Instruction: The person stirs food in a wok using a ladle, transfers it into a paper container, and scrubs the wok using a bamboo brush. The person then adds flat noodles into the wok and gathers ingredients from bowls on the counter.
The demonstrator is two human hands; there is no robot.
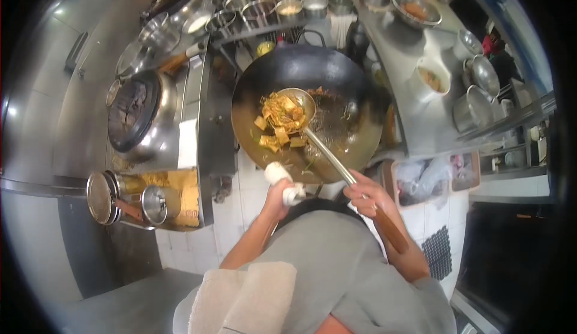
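Observation:
A large dark wok [300,66] is in front of me, tilted towards my body. My left hand [280,197] is closed round a white cloth [277,173] at the wok's near edge; the cloth hides whatever part of the wok lies under it. In my right hand [368,194] is a long-handled ladle [327,153], its wooden grip running back along my forearm. The ladle's bowl is over the wok and heaped with sauced food [282,113]. Several chunks of the same food [279,138] lie in the wok below and beside the bowl.
Left of the wok stands a big metal pot [162,108] with a dark top. Metal containers [258,12] of ingredients line the back. On the right counter [399,57] are a white container [430,80] and several bowls. A bin with plastic bags [427,177] stands at lower right.

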